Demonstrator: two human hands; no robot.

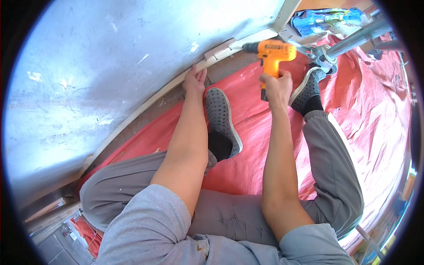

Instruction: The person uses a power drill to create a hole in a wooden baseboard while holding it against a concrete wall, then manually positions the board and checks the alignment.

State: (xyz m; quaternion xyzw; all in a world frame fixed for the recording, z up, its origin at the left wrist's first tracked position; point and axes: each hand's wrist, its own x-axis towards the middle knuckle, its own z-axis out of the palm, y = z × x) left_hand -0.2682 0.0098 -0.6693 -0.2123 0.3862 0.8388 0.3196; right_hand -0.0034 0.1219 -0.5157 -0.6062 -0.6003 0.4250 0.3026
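My right hand (278, 87) is wrapped round the handle of an orange cordless drill (276, 49). The drill's black chuck points left, toward the pale wooden strip (176, 82) along the panel's lower edge. Farther left, my left hand (194, 81) touches the underside of that strip, with fingers stretched out and partly hidden against it. Above the strip rises a large bluish-white panel (115, 53) with pale scuffs. A short pale block (220, 49) sits on the strip between my left hand and the drill's tip.
Red sheeting (247, 145) lies wrinkled under my legs. My shoes (218, 112) rest on it, one close to my left hand. A metal pole with a clamp (326, 55) stands at the right, beyond the drill. Behind it lies a blue printed bag (324, 21).
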